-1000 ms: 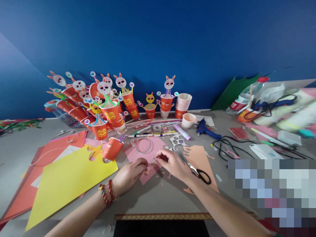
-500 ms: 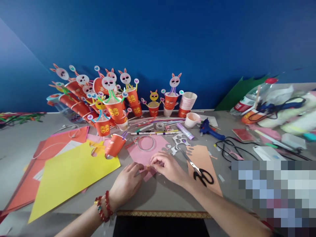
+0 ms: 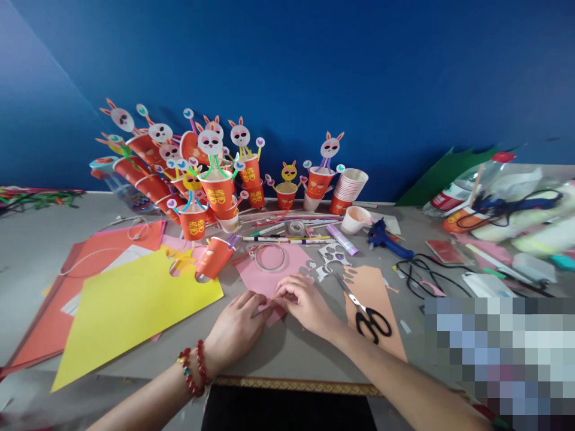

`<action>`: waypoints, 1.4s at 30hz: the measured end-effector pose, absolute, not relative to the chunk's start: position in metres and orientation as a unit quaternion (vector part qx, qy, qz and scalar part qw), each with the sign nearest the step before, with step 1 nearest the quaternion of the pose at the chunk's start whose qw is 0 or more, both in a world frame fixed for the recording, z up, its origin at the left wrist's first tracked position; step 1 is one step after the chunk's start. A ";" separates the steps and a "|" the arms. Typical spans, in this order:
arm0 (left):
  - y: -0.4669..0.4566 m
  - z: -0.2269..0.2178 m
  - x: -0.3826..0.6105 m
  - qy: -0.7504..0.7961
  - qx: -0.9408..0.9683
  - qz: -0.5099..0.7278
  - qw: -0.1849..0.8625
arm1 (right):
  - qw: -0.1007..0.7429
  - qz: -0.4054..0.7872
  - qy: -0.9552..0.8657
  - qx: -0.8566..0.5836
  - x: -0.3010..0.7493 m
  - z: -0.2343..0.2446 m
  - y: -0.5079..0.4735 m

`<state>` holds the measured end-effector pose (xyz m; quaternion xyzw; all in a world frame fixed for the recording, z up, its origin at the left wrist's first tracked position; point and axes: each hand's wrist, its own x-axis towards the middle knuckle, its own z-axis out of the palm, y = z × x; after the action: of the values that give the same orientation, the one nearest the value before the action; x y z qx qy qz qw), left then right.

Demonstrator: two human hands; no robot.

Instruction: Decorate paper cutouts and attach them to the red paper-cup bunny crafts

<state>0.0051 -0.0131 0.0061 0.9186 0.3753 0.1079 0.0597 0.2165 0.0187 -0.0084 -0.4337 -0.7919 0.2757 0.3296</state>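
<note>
Over the front part of a pink paper sheet [image 3: 252, 276], my left hand [image 3: 238, 326] and my right hand [image 3: 306, 302] meet, their fingertips pinched close together. Whatever sits between them is tiny and mostly covered by the fingers; I cannot make out what it is. A coiled pale ring [image 3: 269, 257] lies on the pink sheet just beyond the hands. To the right, black-handled scissors [image 3: 371, 320] rest on peach paper [image 3: 381, 287]. An orange paper cup [image 3: 214, 257] lies tilted on the yellow sheet [image 3: 135, 305] at the left.
Behind stand several orange cups topped with rabbit faces [image 3: 215, 191], plus a cup stack [image 3: 350, 185]. Markers [image 3: 269, 239], a glue stick [image 3: 342, 239] and a white cup [image 3: 356, 220] lie in the middle. A blue glue gun [image 3: 389, 239] with black cable is at right.
The view has shifted slightly, so the cups sit a little further right. My left hand has come closer to my right; both stay pinched over the pink sheet.
</note>
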 end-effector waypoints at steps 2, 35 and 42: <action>-0.013 0.005 0.005 0.376 0.919 0.107 0.058 | 0.326 0.269 -0.795 -0.436 0.216 -0.008 0.018; -0.014 0.005 0.005 0.364 0.923 0.117 0.033 | 0.306 0.235 -0.805 -0.451 0.213 -0.004 0.015; -0.014 0.008 0.008 0.376 0.921 0.098 0.034 | 0.294 0.221 -0.815 -0.447 0.213 -0.001 0.014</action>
<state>0.0076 -0.0139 0.0076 0.9208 0.3760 0.0981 0.0339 0.2129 0.0141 -0.0006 -0.4474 -0.8153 0.2206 0.2940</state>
